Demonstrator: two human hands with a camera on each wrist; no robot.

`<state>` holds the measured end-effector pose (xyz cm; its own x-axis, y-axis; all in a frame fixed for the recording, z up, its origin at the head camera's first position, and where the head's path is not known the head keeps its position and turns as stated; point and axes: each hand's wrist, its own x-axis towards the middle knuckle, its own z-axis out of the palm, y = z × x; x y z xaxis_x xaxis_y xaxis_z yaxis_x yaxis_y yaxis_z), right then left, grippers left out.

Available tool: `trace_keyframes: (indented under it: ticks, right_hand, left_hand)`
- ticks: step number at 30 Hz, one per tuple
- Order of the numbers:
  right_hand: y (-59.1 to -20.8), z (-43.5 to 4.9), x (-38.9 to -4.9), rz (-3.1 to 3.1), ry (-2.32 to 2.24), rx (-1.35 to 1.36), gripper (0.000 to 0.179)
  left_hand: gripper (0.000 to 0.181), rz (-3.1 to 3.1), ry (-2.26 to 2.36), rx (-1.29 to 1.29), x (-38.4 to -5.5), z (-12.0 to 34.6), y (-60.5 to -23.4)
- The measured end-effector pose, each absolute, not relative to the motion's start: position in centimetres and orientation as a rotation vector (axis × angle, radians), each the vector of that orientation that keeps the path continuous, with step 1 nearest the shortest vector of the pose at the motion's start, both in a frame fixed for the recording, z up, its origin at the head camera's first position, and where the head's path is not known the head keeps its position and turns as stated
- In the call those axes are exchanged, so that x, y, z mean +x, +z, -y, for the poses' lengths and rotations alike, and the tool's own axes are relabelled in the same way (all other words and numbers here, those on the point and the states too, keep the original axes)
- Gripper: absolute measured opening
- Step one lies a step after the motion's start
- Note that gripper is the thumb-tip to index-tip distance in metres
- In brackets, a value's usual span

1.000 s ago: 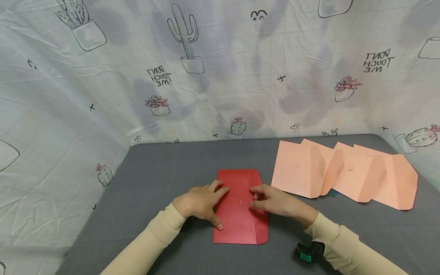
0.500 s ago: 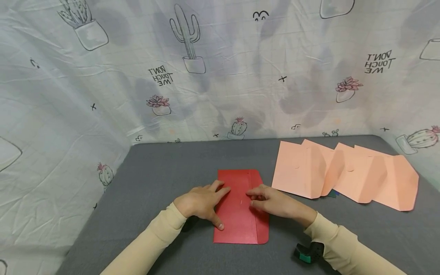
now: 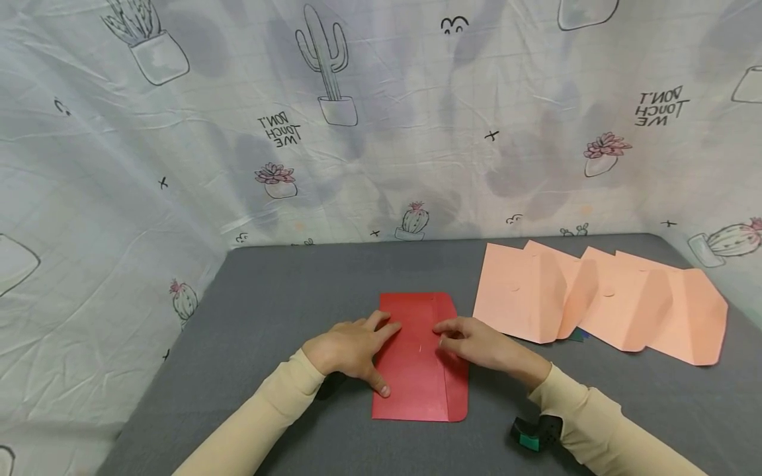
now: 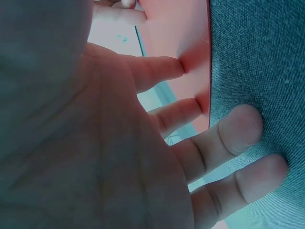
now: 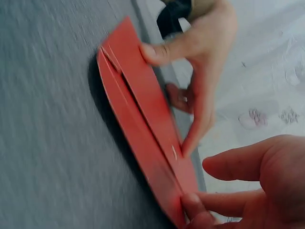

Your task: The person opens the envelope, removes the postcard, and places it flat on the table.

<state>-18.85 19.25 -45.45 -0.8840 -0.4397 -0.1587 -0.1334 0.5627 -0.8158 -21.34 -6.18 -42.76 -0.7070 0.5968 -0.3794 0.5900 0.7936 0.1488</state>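
A red paper envelope (image 3: 411, 396) lies on the grey table in the head view, its flap fold running down the right side. My left hand (image 3: 351, 350) rests on its left edge with spread fingers, thumb and fingertips touching the paper. In the left wrist view, two other fingertips (image 4: 243, 129) reach past the edge onto the cloth. My right hand (image 3: 488, 344) touches the envelope near the flap fold. The right wrist view has its fingertips on the flap (image 5: 152, 167), while the thumb (image 5: 233, 164) stands apart from the paper.
Several peach envelopes (image 3: 506, 291) lie overlapping at the table's back right, their flaps raised. A small green and blue piece (image 3: 576, 335) peeks from under them. A printed cloth (image 3: 381, 132) hangs behind the grey table (image 3: 286, 291). A black device (image 3: 536, 433) sits at my right wrist.
My right fingertips slid left over the envelope, then came back right to the flap fold, with the thumb now farther from the index finger. My left hand has stayed in place on the paper.
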Motion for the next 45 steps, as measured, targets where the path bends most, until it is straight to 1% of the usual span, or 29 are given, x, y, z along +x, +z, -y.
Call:
trace_keyframes:
  ticks: [3,7,10,13,15,18,23,31,42,45]
  right_hand:
    - [-45.38,-19.06,-18.77,-2.451,-1.234,-0.476,0.050]
    - [-45.14,-19.20,-18.63,-2.450,-1.242,-0.398,0.052]
    - [-45.12,-19.29,-18.47,-2.561,-1.147,-0.416,0.043]
    - [-45.24,-19.18,-18.20,-2.740,-0.948,-0.480,0.030]
    - [-45.29,-19.05,-18.04,-2.826,-0.833,-0.503,0.025]
    - [-45.33,-18.94,-17.97,-2.867,-0.771,-0.493,0.026]
    - [-45.44,-19.10,-18.11,-2.842,-0.826,-0.509,0.032]
    - [-45.52,-19.24,-18.15,-2.827,-0.848,-0.501,0.033]
    - [-44.99,-19.22,-18.05,-2.703,-1.022,-0.509,0.041]
    - [-45.17,-19.23,-18.08,-2.712,-1.014,-0.532,0.039]
  left_hand:
    - [0.111,-2.575,0.021,0.894,-21.32,6.11,-42.74]
    - [0.111,-2.580,0.028,0.900,-21.34,6.11,-42.84]
    - [0.110,-2.581,0.040,0.904,-21.38,6.14,-42.91]
    - [0.110,-2.581,0.054,0.908,-21.45,6.18,-42.96]
    - [0.110,-2.582,0.060,0.911,-21.50,6.20,-42.98]
    - [0.110,-2.583,0.062,0.911,-21.54,6.22,-42.98]
    - [0.110,-2.580,0.056,0.908,-21.50,6.19,-42.95]
    - [0.111,-2.574,0.055,0.904,-21.48,6.21,-42.95]
    - [0.111,-2.564,0.083,0.896,-21.46,6.27,-42.85]
    - [0.112,-2.567,0.082,0.894,-21.43,6.24,-42.86]
